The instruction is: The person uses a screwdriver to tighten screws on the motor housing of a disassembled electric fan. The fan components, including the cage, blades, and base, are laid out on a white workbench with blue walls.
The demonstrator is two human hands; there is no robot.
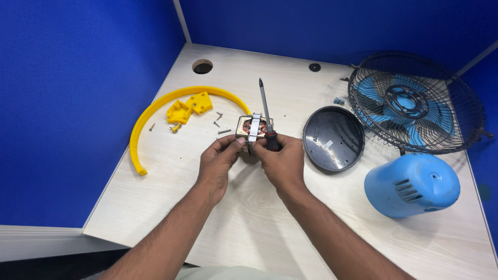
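A small fan motor (250,128) with copper windings and a metal bracket sits at the middle of the light wood desk (249,223). My left hand (218,162) grips its left side with thumb and fingers. My right hand (280,159) holds the motor's right side and also a screwdriver (266,110), whose dark handle lies in the palm while the shaft points up and away from me.
A yellow curved ring (155,111) and yellow brackets (188,108) lie left, with loose screws (220,122) nearby. A black round cover (332,138), a wire fan guard with blue blades (412,101) and a blue motor housing (412,184) sit right. Blue partition walls enclose the desk.
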